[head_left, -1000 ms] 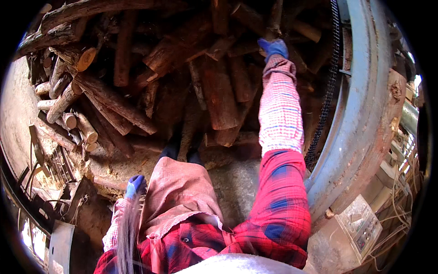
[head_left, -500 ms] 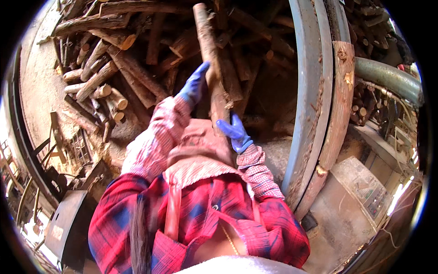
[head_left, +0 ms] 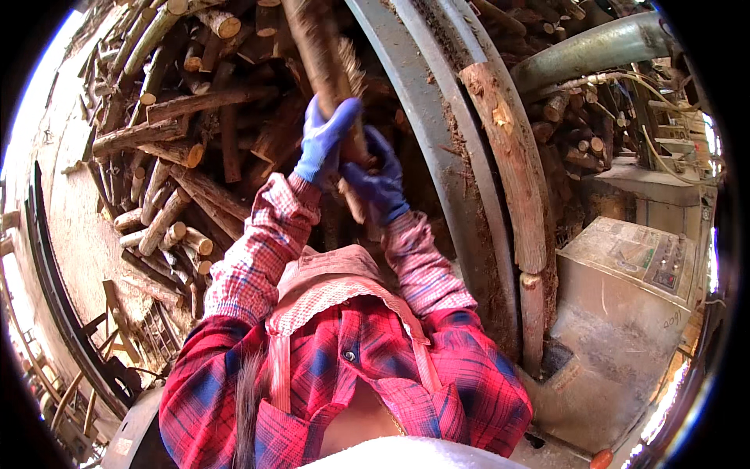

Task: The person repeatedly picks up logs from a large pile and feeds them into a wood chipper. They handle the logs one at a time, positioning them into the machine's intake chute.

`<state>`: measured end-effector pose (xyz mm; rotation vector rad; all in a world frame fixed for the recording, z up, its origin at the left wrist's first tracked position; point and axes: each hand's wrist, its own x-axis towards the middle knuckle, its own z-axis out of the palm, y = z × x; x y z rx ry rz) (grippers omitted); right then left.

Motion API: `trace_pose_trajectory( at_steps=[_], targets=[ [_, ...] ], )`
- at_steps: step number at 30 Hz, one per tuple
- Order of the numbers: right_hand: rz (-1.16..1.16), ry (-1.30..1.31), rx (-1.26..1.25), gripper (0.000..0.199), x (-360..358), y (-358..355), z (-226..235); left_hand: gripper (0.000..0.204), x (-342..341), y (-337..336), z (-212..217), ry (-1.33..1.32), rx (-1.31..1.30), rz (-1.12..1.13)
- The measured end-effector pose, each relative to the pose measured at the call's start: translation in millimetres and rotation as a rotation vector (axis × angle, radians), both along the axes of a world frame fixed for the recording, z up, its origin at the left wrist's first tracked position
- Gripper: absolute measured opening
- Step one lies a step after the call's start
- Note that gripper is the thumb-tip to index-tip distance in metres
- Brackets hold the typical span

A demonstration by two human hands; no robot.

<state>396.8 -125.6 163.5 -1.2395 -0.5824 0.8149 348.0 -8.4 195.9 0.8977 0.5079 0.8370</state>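
Observation:
A brown log (head_left: 319, 55), blurred along its upper part, slants up and away in front of my chest. My left hand (head_left: 325, 147), in a blue glove, is closed round the log from the left. Lower down on its right side, my gloved right hand (head_left: 378, 178) grips the same log, its fingers partly wrapped over the bark. The log's near end shows below and between the two hands. Beside my right arm, a long barked log (head_left: 506, 133) lies on a grey metal trough (head_left: 426, 102), end to end with a second log (head_left: 532, 313).
A large heap of cut logs (head_left: 168, 223) lies ahead and to the left. At right stand a thick greenish pipe (head_left: 594, 53) and a dusty machine cabinet with a control panel (head_left: 664, 262). Several more logs (head_left: 582, 148) are stacked beyond the trough.
My view has turned right, so the trough and cabinet sit further left. Both hands have closed more tightly round the log, and its far end has risen out of view.

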Motion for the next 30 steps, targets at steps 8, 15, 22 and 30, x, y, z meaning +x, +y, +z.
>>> trace_pose_trajectory(
  at_steps=[8, 15, 22, 30],
  targets=[
    [-0.217, -0.550, 0.346, 0.058, 199.3, 90.2, 139.7, 0.056, 22.3, -1.6, 45.2, -0.057, 0.362, -0.112],
    [-0.124, -0.702, -0.388, 0.066, 365.5, 100.3, 42.9, 0.049, -50.2, -27.6, -70.5, 0.644, 0.270, -0.285],
    [-0.101, -1.433, -0.690, 0.076, 353.2, 43.6, 5.6, 0.055, -122.0, -10.8, -122.6, 0.836, 0.022, -0.245],
    [-0.065, -1.497, -0.690, 0.071, 331.8, -1.2, 28.9, 0.058, -131.0, 42.2, -146.5, 0.837, 0.110, -0.221]
  ],
)
